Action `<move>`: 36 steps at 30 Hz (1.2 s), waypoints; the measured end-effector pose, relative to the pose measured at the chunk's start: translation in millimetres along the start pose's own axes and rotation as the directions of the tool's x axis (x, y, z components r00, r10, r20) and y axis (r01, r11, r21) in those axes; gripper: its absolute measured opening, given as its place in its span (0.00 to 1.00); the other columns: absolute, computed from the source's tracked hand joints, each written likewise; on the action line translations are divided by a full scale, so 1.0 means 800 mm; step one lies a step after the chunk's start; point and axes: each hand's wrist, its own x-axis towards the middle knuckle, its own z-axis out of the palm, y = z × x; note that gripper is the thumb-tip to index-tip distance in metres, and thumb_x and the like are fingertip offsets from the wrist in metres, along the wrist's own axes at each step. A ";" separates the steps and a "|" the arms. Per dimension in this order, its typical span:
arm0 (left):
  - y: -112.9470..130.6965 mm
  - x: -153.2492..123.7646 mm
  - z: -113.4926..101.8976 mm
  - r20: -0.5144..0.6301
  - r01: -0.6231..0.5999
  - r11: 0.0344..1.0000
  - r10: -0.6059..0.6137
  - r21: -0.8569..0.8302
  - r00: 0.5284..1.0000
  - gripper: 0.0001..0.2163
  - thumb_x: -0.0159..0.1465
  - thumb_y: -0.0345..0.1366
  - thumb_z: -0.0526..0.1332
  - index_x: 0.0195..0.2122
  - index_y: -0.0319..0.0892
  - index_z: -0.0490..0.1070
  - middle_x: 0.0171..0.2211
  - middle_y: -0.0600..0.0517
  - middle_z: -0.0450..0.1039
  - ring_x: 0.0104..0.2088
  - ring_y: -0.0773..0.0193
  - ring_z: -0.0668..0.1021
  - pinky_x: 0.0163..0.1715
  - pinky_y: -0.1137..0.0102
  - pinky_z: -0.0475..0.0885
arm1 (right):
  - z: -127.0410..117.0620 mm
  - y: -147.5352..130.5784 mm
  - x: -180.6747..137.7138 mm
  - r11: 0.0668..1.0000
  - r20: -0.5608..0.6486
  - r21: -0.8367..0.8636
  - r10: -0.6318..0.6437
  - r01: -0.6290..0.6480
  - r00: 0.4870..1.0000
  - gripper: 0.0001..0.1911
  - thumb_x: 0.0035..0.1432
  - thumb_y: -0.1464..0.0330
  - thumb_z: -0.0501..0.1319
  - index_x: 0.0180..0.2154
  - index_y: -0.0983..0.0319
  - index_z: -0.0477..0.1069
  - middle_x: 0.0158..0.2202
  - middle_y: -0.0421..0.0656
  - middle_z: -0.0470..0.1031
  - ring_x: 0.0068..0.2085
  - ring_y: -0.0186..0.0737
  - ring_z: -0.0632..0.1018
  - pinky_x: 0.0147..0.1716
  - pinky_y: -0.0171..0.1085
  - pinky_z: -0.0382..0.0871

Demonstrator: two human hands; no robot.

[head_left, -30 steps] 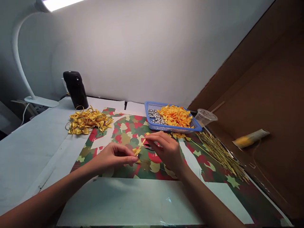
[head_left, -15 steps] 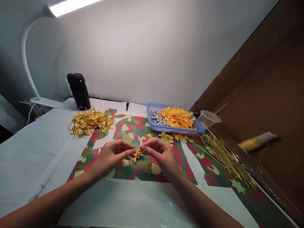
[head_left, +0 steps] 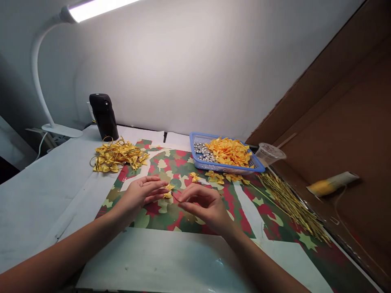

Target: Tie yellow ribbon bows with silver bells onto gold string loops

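My left hand (head_left: 146, 191) is closed at the fingertips on a small yellow ribbon bow (head_left: 168, 191), which has a silver bell at its middle. To the right, my right hand (head_left: 203, 203) pinches the end of a thin cord (head_left: 175, 198) that runs from the bow. Both hands hover over the camouflage-patterned sheet (head_left: 183, 221). Behind them a few loose yellow bows (head_left: 214, 176) lie in a row below the basket. The far end of the cord is hidden by my right fingers.
A blue basket (head_left: 227, 166) holds silver bells (head_left: 204, 152) and yellow bows. Gold cords (head_left: 290, 201) lie in a bundle at right. Corded bows (head_left: 119, 154) are heaped at left near a black device (head_left: 104, 116) and a lamp (head_left: 37, 77). A clear plastic cup (head_left: 270, 152) stands beside the basket.
My hands have drawn apart. The bow has shifted left with my left hand, and the cord now stretches between it and my right fingers, which were at the bow before.
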 end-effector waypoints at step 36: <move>-0.011 -0.025 0.012 0.365 -0.356 0.842 0.208 0.406 0.908 0.09 0.56 0.40 0.62 0.24 0.40 0.71 0.24 0.54 0.71 0.27 0.67 0.73 0.24 0.75 0.72 | 0.012 0.014 0.006 0.744 -0.078 0.529 0.522 -0.408 0.849 0.13 0.35 0.62 0.74 0.23 0.61 0.75 0.24 0.37 0.74 0.28 0.30 0.74 0.34 0.30 0.70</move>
